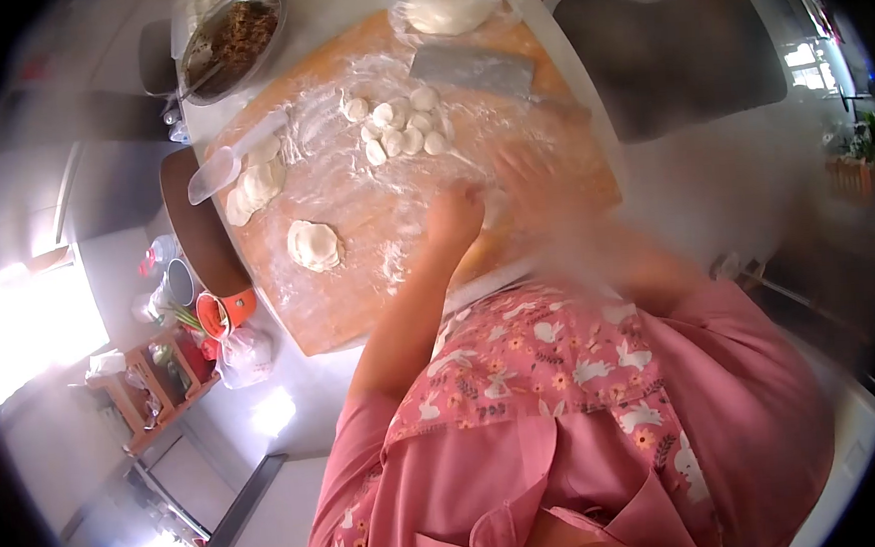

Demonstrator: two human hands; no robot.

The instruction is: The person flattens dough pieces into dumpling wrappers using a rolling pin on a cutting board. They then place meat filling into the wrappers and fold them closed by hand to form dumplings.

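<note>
Wood board (335,315), floured, lies under a curled left hand (457,212) and spread right hand (526,178) (window (45,323) glaring).

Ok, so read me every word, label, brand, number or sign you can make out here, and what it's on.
No text is readable anywhere in this view.
Apron: rabbits and flowers, no lettering I can make out.
Grey flat blade on the board: none visible.
Things in the wooden rack: too small and blurred to tell.
</note>
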